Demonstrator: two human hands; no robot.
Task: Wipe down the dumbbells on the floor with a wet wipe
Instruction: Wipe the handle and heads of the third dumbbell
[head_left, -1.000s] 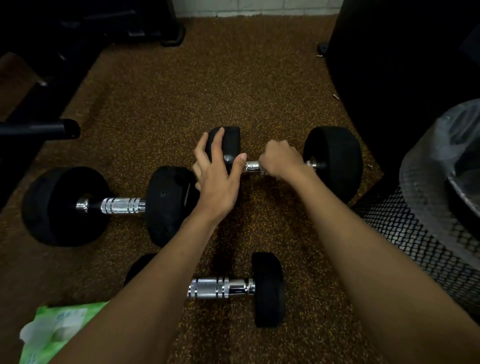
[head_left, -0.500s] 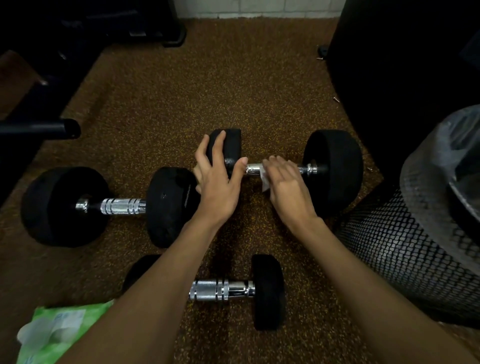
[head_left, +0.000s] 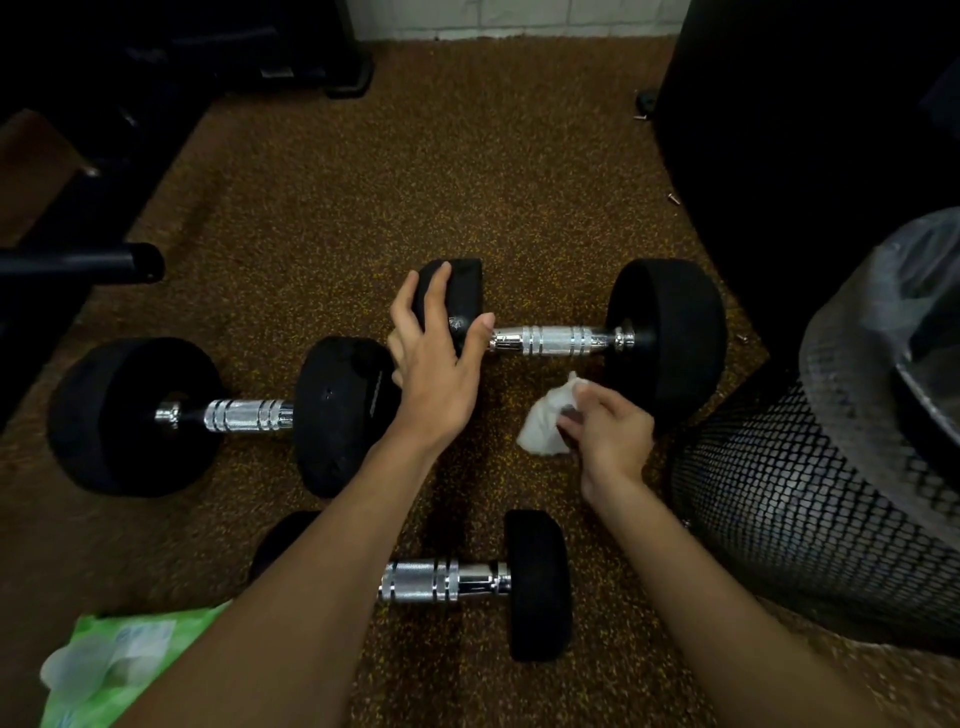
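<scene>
Three dumbbells on a speckled rubber floor (head_left: 363, 182), wipe held just below one handle.
A mesh bin (head_left: 805, 493) fills the right edge. The left dumbbell (head_left: 244, 415), centre dumbbell (head_left: 561, 340) and bottom dumbbell (head_left: 441, 579) lie flat, and a green wipes pack (head_left: 119, 654) sits lower left. The left hand (head_left: 436, 364) rests spread over the centre dumbbell's left head. Right of centre, the right hand (head_left: 610, 431) pinches the crumpled wet wipe (head_left: 543, 423).

Speckled brown floor (head_left: 322, 208) — white tiled wall (head_left: 519, 18) behind.
</scene>
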